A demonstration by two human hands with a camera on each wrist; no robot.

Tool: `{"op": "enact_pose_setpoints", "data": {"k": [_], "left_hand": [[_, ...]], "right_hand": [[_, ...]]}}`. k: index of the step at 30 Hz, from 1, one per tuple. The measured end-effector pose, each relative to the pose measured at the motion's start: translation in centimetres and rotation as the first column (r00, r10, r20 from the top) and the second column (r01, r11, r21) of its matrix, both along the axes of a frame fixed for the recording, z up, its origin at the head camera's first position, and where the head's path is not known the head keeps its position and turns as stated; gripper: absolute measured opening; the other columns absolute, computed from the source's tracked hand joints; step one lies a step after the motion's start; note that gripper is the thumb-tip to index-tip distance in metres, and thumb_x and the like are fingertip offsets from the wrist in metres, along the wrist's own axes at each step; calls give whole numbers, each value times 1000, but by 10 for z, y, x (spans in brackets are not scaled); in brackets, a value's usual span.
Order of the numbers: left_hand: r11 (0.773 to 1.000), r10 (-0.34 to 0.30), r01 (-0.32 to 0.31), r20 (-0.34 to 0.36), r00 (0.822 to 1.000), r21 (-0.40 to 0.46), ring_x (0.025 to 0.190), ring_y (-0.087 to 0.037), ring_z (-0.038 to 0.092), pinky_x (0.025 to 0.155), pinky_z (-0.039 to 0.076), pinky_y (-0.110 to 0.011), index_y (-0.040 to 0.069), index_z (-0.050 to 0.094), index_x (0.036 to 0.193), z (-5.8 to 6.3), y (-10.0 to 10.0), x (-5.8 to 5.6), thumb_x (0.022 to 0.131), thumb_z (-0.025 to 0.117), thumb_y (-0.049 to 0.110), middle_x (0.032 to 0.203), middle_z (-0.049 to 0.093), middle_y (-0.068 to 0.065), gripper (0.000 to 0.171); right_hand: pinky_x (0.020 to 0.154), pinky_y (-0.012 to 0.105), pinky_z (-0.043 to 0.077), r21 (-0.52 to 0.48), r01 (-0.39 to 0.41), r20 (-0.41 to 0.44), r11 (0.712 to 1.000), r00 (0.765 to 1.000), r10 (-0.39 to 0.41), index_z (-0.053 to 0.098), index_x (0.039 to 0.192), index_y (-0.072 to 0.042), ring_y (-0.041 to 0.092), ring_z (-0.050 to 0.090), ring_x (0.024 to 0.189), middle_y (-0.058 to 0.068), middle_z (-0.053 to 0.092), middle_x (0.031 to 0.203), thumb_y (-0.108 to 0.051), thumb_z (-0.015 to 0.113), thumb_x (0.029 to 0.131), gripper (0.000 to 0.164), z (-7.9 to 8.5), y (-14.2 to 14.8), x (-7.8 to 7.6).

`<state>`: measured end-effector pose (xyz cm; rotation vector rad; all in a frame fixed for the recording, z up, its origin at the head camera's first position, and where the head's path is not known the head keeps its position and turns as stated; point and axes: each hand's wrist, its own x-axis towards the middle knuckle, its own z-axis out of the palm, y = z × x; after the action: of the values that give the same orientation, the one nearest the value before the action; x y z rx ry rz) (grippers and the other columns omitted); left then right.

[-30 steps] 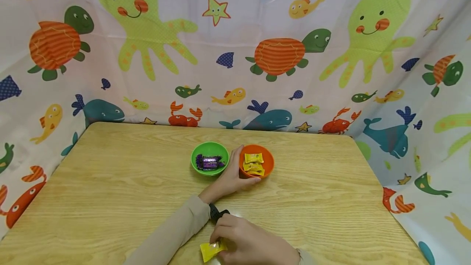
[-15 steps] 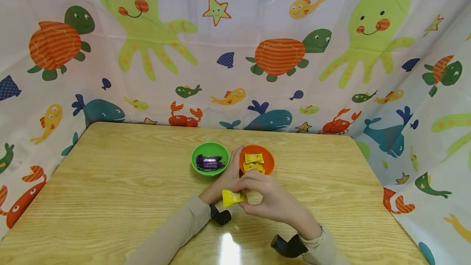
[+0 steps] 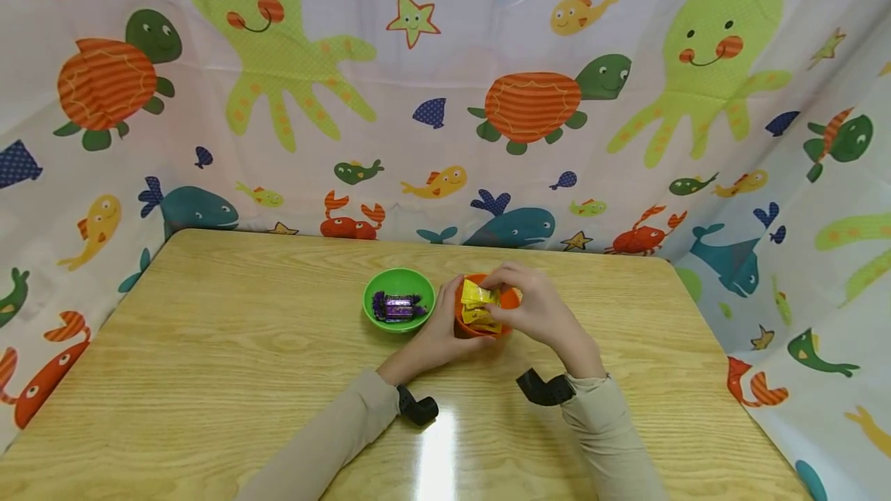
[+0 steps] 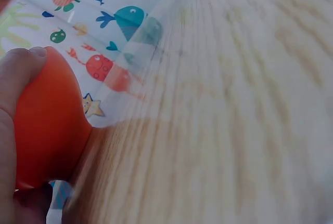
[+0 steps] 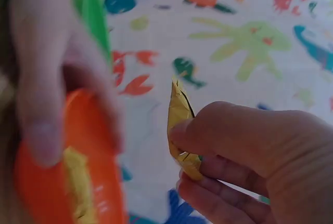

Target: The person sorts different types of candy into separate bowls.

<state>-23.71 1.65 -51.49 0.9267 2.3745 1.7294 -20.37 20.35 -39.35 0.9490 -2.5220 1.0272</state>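
My left hand (image 3: 433, 337) grips the orange bowl (image 4: 49, 125) from its left side, with thumb and fingers around the wall. Over that bowl, my right hand (image 3: 539, 308) pinches a yellow-wrapped candy (image 5: 179, 120) between thumb and fingers. In the head view this candy overlaps the yellow candies (image 3: 480, 318) lying in the bowl, while the right wrist view shows it held up apart from the bowl. Just left of my left hand stands a green bowl (image 3: 379, 284) holding purple-wrapped candies (image 3: 399, 308).
The bowls stand toward the far side of a wooden table (image 3: 244, 346). Behind it and along both sides hangs a white curtain (image 3: 473, 29) printed with sea animals. Each wrist carries a black mount, the right one (image 3: 543, 389) close to the tabletop.
My right hand has carried the yellow candy from the near part of the table forward, past my left hand, to above the orange bowl. My left hand has stayed at the bowl.
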Motion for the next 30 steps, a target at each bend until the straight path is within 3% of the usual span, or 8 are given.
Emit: {"op": "enact_pose_setpoints", "data": {"k": [4, 9, 30], "left_hand": [[1000, 14, -13, 29, 999, -20, 138, -22, 35, 115, 31, -41, 7, 7, 158, 0, 1, 1, 82, 82, 38, 154, 22, -8, 111], [1000, 15, -14, 29, 999, -23, 138, -24, 35, 115, 31, -42, 6, 7, 157, 1, 2, 2, 83, 81, 41, 155, 21, -9, 111], [999, 29, -29, -5, 1000, -34, 137, -26, 36, 114, 33, -42, 4, 9, 157, 0, 1, 2, 82, 82, 40, 154, 23, -12, 111]], "right_hand": [[80, 44, 55, 82, 64, 31, 995, 997, -67, 74, 97, -4, 21, 61, 87, 4, 67, 93, 2, 84, 73, 27, -27, 7, -18], [87, 44, 54, 171, 75, 80, 982, 993, -90, 74, 99, -4, 24, 60, 91, 7, 67, 97, -1, 83, 76, 25, -48, 8, -29], [98, 50, 49, 310, 98, 146, 946, 978, -149, 77, 104, -4, 29, 59, 102, 9, 67, 102, -4, 78, 84, 20, -42, 0, -21]]}}
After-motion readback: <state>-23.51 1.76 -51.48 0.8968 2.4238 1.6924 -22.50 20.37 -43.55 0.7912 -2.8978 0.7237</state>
